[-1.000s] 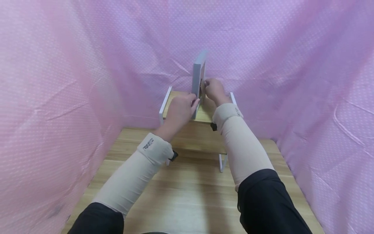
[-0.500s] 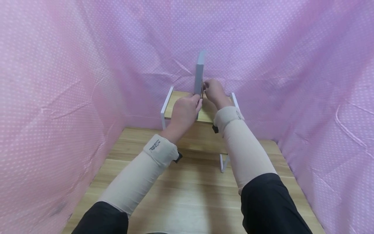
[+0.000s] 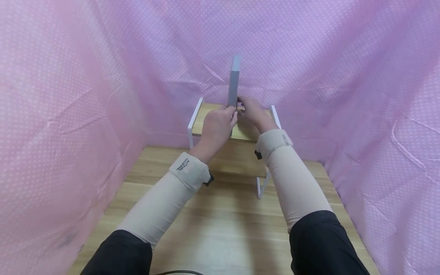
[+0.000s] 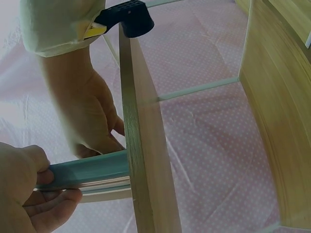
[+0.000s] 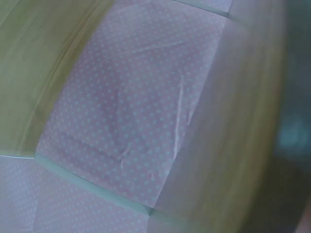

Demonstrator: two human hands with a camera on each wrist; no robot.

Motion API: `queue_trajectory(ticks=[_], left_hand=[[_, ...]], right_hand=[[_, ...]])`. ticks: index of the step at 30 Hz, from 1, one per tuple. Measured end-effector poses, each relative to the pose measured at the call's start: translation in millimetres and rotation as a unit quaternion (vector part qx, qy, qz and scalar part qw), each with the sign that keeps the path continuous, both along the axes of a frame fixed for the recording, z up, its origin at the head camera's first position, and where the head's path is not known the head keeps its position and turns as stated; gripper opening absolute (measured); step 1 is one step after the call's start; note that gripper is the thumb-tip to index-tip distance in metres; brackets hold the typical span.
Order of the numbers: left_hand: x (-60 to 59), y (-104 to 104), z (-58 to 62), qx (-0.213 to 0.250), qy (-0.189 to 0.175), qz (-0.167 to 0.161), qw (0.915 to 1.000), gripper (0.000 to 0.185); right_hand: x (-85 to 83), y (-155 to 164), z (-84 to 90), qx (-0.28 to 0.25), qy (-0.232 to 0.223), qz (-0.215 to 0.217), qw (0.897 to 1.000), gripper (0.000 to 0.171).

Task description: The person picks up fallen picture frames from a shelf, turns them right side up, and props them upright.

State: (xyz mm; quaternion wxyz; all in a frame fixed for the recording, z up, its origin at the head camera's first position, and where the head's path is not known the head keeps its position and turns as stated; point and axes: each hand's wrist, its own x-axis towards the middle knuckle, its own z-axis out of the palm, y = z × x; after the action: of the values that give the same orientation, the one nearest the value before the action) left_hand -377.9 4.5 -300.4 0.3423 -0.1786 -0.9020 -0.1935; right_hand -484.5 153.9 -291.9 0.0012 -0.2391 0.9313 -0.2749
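Pink dotted cloth [image 3: 86, 76] walls a wooden worktop [image 3: 220, 229]; a white-framed wooden shelf [image 3: 196, 118] bears an upright grey book [image 3: 234, 82]; left hand [image 3: 215, 128] pinches its lower edge; right hand [image 3: 252, 112] grips beside.

book [image 3: 234, 82] upright on shelf [image 3: 203, 114], shelf on table [image 3: 223, 225]

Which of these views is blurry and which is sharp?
Head view: evenly lit and sharp on the book and shelf. Left wrist: clear, though dim, book in the left hand. Right wrist: soft and smeared throughout.
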Motion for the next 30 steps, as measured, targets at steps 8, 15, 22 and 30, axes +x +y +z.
queue_trajectory(ticks=[8,15,22,30], left_hand=[[-1.6,3,0.0,0.005,0.002,0.007,1.0,0.019],[-4.3,1,-2.6,-0.001,0.013,0.007,0.9999,0.02],[-2.1,0,-1.2,0.004,0.002,0.005,1.0,0.019],[-3.7,0,1.8,0.0,-0.014,0.004,0.9999,0.02]], right_hand=[[0.6,7,-1.3,0.048,0.034,-0.003,0.998,0.047],[5.9,8,2.4,0.113,0.069,-0.021,0.991,0.044],[9.4,10,10.7,0.188,0.116,-0.045,0.974,0.025],[12.0,17,21.5,0.241,0.098,-0.062,0.964,0.031]])
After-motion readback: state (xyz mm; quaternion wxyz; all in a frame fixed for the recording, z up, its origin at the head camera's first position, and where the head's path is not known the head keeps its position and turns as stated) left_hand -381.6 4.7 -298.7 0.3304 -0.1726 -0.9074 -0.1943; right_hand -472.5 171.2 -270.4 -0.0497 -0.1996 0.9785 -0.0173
